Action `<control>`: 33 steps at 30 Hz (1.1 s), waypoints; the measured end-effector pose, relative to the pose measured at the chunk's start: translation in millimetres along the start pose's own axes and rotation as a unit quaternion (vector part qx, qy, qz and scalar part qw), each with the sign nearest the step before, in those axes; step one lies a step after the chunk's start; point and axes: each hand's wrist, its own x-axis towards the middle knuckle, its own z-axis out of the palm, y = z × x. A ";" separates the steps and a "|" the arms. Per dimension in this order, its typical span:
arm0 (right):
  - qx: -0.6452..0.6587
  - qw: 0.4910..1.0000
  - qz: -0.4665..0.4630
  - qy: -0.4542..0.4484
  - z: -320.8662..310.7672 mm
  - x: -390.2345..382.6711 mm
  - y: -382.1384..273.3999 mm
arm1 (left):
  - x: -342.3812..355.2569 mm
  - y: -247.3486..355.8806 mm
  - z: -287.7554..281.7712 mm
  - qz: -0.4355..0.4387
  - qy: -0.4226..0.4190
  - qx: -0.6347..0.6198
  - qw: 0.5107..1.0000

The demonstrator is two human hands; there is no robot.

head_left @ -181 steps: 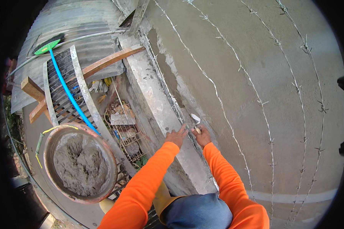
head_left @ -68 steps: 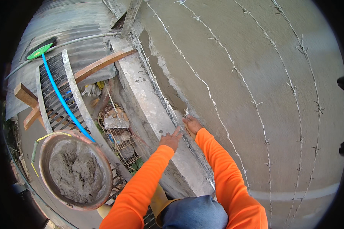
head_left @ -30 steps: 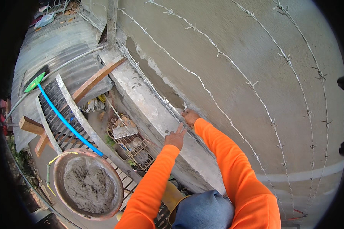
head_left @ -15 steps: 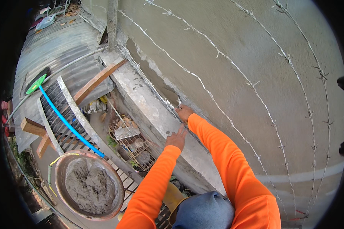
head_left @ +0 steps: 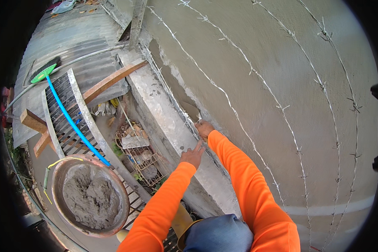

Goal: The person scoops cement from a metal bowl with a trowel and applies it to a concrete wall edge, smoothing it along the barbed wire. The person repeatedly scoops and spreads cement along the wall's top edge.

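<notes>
1. Trowel (head_left: 199,116), mostly hidden, at right edge of concrete ledge (head_left: 166,115); right hand (head_left: 204,129) fingers curled round it.
2. Left hand (head_left: 192,156) over ledge, fingers extended, slightly spread, empty-looking.
3. Tub (head_left: 57,192) of mortar (head_left: 92,197) left of ledge; wall (head_left: 271,63) right.

Left hand (head_left: 192,156) at the ledge (head_left: 159,109); right hand (head_left: 204,128) near the wall (head_left: 294,84) (mortar tub (head_left: 58,189) leftward)
</notes>
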 end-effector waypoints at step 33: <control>0.101 0.989 0.027 0.104 -2.3 -60.8 38.3 | 6.6 9.1 -5.2 -0.009 -0.014 0.002 1.000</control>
